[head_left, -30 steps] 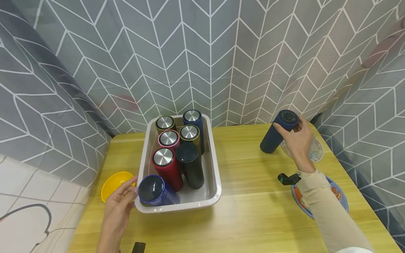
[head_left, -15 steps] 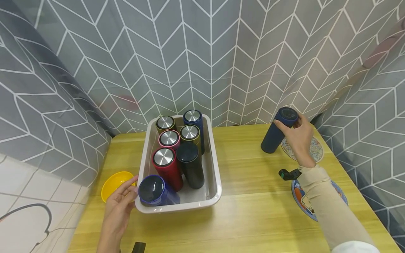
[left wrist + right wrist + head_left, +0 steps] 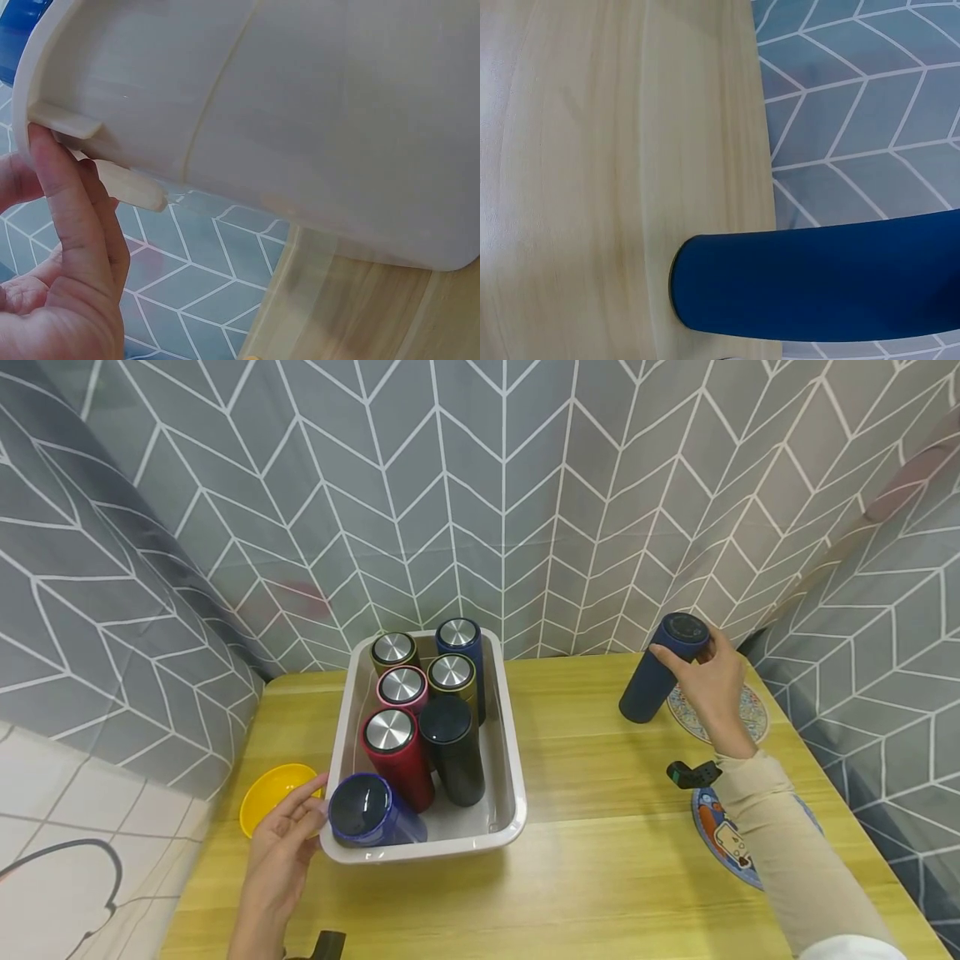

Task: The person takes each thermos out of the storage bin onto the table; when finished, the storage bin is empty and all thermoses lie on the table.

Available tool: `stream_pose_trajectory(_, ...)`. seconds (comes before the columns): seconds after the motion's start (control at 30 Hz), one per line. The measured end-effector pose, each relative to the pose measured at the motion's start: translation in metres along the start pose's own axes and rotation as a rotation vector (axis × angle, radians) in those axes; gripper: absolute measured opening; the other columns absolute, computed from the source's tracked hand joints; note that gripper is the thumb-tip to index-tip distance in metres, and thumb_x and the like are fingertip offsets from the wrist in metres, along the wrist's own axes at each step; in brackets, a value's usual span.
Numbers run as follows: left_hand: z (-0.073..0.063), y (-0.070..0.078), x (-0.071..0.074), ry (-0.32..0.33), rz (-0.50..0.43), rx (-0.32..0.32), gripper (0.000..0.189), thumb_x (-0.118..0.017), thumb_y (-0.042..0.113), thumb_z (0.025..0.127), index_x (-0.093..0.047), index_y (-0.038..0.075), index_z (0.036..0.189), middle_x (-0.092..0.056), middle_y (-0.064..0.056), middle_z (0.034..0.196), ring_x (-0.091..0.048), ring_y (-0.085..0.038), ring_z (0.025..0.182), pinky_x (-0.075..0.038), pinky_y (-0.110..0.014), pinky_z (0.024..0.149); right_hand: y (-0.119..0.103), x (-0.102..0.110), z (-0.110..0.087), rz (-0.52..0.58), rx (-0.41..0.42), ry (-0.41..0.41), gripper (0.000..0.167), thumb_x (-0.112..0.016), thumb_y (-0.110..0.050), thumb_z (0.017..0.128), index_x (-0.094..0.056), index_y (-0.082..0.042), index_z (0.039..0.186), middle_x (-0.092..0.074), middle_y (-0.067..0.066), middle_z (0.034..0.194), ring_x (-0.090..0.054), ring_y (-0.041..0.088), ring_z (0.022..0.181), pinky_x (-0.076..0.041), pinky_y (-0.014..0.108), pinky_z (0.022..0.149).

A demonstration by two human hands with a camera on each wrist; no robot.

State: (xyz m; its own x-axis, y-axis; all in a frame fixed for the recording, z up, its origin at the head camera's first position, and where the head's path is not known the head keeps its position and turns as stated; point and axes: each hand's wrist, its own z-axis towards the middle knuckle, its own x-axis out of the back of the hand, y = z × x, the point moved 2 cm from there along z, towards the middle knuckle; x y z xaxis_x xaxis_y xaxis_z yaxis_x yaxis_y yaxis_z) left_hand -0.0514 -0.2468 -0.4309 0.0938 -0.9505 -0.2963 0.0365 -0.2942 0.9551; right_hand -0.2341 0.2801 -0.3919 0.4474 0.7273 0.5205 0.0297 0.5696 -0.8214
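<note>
At the table's right side, my right hand (image 3: 708, 685) grips a dark blue thermos flask (image 3: 651, 681) near its dark top, thumb on the near side. In the right wrist view the flask (image 3: 817, 281) lies across the picture, its base end over the wood; whether it touches the table I cannot tell. My left hand (image 3: 281, 839) holds the left rim of a white plastic tub (image 3: 517, 793) near its front corner. Seen from the left wrist, the fingers (image 3: 67, 195) curl under the tub's lip. Several flasks stand in the tub, among them a red one (image 3: 401, 764) and a black one (image 3: 456, 760); a blue one (image 3: 382, 814) leans at the front left corner.
A yellow bowl (image 3: 273, 789) sits left of the tub. A round patterned mat (image 3: 750, 714) lies behind the right hand, and a blue picture mat (image 3: 716, 839) is partly under the right forearm. A patterned grey curtain (image 3: 495, 510) hangs behind the table.
The dark blue flask's top has risen slightly, and its base has shifted a little right with my right hand. My left hand and the tub stay as they were.
</note>
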Motion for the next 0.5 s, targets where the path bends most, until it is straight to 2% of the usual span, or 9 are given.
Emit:
stream_pose_trajectory(0.1, 0.001, 0.000, 0.000, 0.002, -0.003, 0.002, 0.045, -0.046, -0.012, 0.096, -0.068, 0.013, 0.126, -0.069, 0.005, 0.087, -0.062, -0.007, 0.075, -0.055, -0.019, 0.061, -0.001, 0.001, -0.001, -0.015, 0.009, 0.005, 0.080, -0.081, -0.045, 0.082, -0.047, -0.017, 0.149, -0.065, 0.015, 0.136, -0.064, 0.032, 0.124, -0.050, 0.009, 0.079)
stream_pose_trajectory(0.13, 0.001, 0.000, 0.000, 0.003, -0.004, 0.002, 0.045, -0.046, -0.012, 0.096, -0.068, 0.013, 0.126, -0.069, 0.005, 0.086, -0.062, -0.007, 0.075, -0.055, -0.019, 0.061, -0.002, 0.001, -0.001, -0.016, 0.013, 0.006, 0.080, -0.081, -0.044, 0.082, -0.047, -0.016, 0.149, -0.064, 0.016, 0.137, -0.063, 0.033, 0.125, -0.051, 0.009, 0.081)
stream_pose_trajectory(0.23, 0.001, 0.000, 0.000, 0.002, -0.008, 0.002, 0.045, -0.046, -0.012, 0.096, -0.068, 0.013, 0.126, -0.069, 0.005, 0.086, -0.062, -0.007, 0.075, -0.055, -0.019, 0.062, -0.004, 0.003, -0.002, -0.005, 0.029, 0.003, 0.082, -0.081, -0.040, 0.083, -0.044, -0.013, 0.151, -0.060, 0.018, 0.141, -0.059, 0.035, 0.131, -0.056, 0.026, 0.099)
stream_pose_trajectory(0.33, 0.001, 0.000, 0.000, 0.002, -0.015, 0.001, 0.045, -0.046, -0.012, 0.096, -0.069, 0.013, 0.126, -0.069, 0.005, 0.086, -0.062, -0.006, 0.075, -0.055, -0.018, 0.062, -0.008, 0.005, -0.004, 0.027, 0.032, -0.010, 0.086, -0.080, -0.036, 0.085, -0.037, -0.009, 0.154, -0.049, 0.019, 0.152, -0.049, 0.035, 0.141, -0.043, 0.045, 0.118)
stream_pose_trajectory(0.5, 0.001, 0.000, 0.000, -0.001, -0.023, 0.007, 0.045, -0.046, -0.012, 0.097, -0.069, 0.014, 0.126, -0.069, 0.005, 0.086, -0.062, -0.006, 0.075, -0.055, -0.018, 0.062, -0.020, 0.008, -0.010, 0.038, 0.037, 0.008, 0.084, -0.076, -0.037, 0.089, -0.034, -0.011, 0.156, -0.037, 0.013, 0.161, -0.039, 0.031, 0.149, -0.035, 0.040, 0.124)
